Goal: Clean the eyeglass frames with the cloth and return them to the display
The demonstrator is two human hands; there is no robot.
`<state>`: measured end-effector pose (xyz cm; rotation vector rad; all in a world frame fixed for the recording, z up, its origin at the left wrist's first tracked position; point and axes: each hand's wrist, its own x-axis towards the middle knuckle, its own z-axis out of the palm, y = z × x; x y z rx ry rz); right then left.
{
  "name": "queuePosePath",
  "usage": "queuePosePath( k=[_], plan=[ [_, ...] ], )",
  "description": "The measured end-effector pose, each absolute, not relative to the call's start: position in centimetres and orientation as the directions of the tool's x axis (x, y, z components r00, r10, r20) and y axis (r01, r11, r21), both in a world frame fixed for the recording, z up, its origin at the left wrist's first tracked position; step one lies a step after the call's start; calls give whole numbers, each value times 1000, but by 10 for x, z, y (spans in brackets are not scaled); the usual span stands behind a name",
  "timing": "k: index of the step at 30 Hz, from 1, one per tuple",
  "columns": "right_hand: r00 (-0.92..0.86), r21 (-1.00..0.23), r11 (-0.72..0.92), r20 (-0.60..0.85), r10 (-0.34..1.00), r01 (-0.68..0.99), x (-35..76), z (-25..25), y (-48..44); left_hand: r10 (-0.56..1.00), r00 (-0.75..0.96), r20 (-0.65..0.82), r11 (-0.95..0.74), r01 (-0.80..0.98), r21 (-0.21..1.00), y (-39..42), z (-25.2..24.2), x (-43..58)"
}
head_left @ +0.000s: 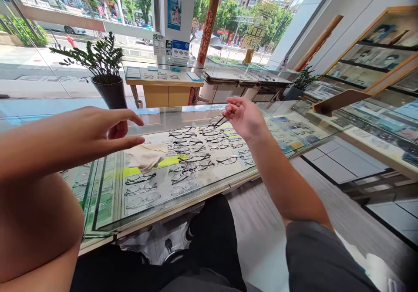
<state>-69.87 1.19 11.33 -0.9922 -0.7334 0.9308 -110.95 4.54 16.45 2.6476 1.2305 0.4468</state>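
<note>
My right hand (244, 117) is raised over the far part of the glass display counter (209, 181), its fingers pinched on the dark temple of a pair of glasses (219, 122). The rest of that pair is hard to make out against the glass. On the left, my left hand (122, 128) hovers above the counter with thumb and forefinger apart and nothing between them. A crumpled beige cloth (146, 156) lies below and to the right of it. Several rows of glasses (187, 144) are spread across the counter between and below my hands.
A potted plant (109, 89) stands beyond the counter at the left. Another display case (168, 83) is by the window. At the right, a wooden-framed object (341, 100) rises above more glass cases. A stool base (173, 255) shows under the counter near my legs.
</note>
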Motion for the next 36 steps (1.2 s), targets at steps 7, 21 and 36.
queuePosePath(
  k=[7, 21, 36],
  plan=[
    [91, -942, 257, 243, 966, -215, -774, 167, 109, 772, 627, 109, -628, 725, 283, 41, 174, -1104],
    [-92, -848, 425, 473, 876, -318, -863, 146, 67, 729, 523, 442, -648, 318, 692, 86, 153, -1077],
    [-83, -735, 611, 656, 750, -294, -859, 144, 50, 776, 361, 518, -536, -57, 843, 86, 143, -1056]
  ],
)
